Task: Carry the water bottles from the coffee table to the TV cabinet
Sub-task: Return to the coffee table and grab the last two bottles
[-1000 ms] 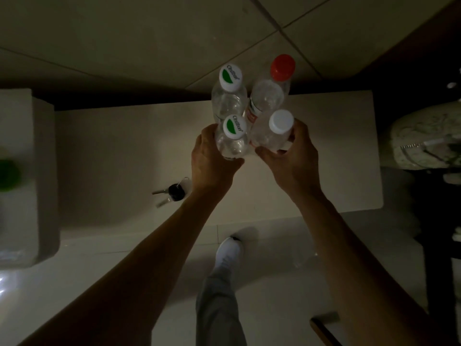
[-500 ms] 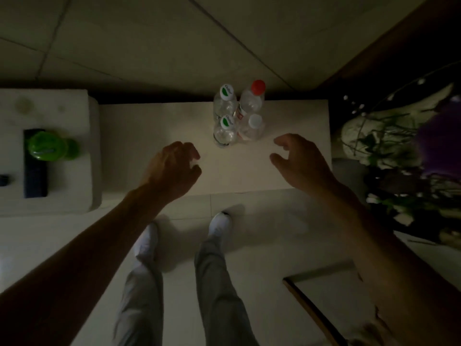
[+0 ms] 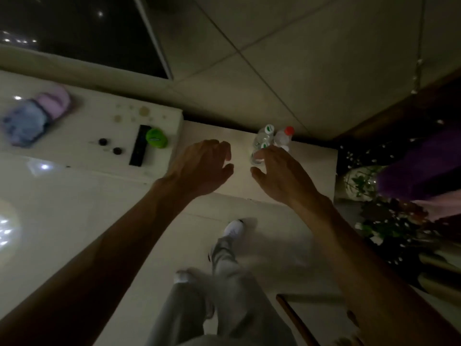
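Observation:
Several clear water bottles (image 3: 264, 141) stand clustered upright at the back of the low white TV cabinet (image 3: 314, 171); one has a red cap (image 3: 289, 130), another a green-and-white cap (image 3: 269, 128). My right hand (image 3: 282, 176) hovers in front of the cluster with fingers spread, hiding the nearest bottles in part and holding nothing. My left hand (image 3: 202, 168) floats over the cabinet's left part, fingers loosely curled and apart, empty. The room is dim.
A taller white unit (image 3: 74, 151) at left carries a green lidded container (image 3: 156, 138), a black remote (image 3: 140, 145) and a purple-blue bundle (image 3: 32, 118). A vase of flowers (image 3: 361, 181) stands right of the cabinet. My legs and white shoes are on the tiled floor.
Both hands let go of the bottles, which now stand on the cabinet, and pulled back. My view has swung left and backed away, with a foot stepping.

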Available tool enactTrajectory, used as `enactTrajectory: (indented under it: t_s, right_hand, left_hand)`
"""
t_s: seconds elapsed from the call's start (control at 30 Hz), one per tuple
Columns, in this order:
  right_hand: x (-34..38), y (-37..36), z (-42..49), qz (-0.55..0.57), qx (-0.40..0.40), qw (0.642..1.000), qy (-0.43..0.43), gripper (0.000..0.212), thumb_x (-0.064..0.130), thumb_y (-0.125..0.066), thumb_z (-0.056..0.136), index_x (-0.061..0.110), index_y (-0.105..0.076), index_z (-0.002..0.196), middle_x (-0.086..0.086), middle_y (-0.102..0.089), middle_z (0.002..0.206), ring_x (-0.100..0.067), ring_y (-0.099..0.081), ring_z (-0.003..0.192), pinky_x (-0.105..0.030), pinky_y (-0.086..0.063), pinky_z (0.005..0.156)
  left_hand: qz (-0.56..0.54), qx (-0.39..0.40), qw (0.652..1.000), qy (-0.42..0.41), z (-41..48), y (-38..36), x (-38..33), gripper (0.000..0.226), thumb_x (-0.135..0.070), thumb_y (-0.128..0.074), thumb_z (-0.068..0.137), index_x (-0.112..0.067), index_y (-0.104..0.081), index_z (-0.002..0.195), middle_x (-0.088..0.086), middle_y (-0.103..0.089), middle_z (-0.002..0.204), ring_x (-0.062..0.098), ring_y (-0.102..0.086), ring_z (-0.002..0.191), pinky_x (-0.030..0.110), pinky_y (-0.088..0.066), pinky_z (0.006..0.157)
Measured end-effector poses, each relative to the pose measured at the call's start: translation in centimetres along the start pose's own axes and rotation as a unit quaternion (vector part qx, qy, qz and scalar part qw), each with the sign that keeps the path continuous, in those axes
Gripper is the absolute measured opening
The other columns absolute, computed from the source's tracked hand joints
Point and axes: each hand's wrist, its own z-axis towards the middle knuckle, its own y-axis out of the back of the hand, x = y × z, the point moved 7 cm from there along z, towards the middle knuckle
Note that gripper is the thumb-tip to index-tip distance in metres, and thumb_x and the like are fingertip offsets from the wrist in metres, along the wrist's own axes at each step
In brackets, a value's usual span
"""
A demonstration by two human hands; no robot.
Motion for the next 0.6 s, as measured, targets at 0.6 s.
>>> enactTrajectory:
  t_s: [0.6]
  right_hand:
    - [26.8, -6.0, -17.1, -0.068, 0.051, 0.979, 0.184, 0.040, 0.031, -0.050, 0.096, 0.013, -0.052, 0.132, -0.004, -0.053, 0.135, -0.019, -0.050, 0.120, -0.026, -0.038, 0.086]
  left_hand:
    - [-0.066, -0.169, 0.965, 0.189, -36.2, 4.0, 10.0, 0.028, -0.038, -0.051, 0.095, -0.022, -0.058, 0.116, -0.002, -0.062, 0.111, 0.015, -0.059, 0.094, 0.030, -0.051, 0.079]
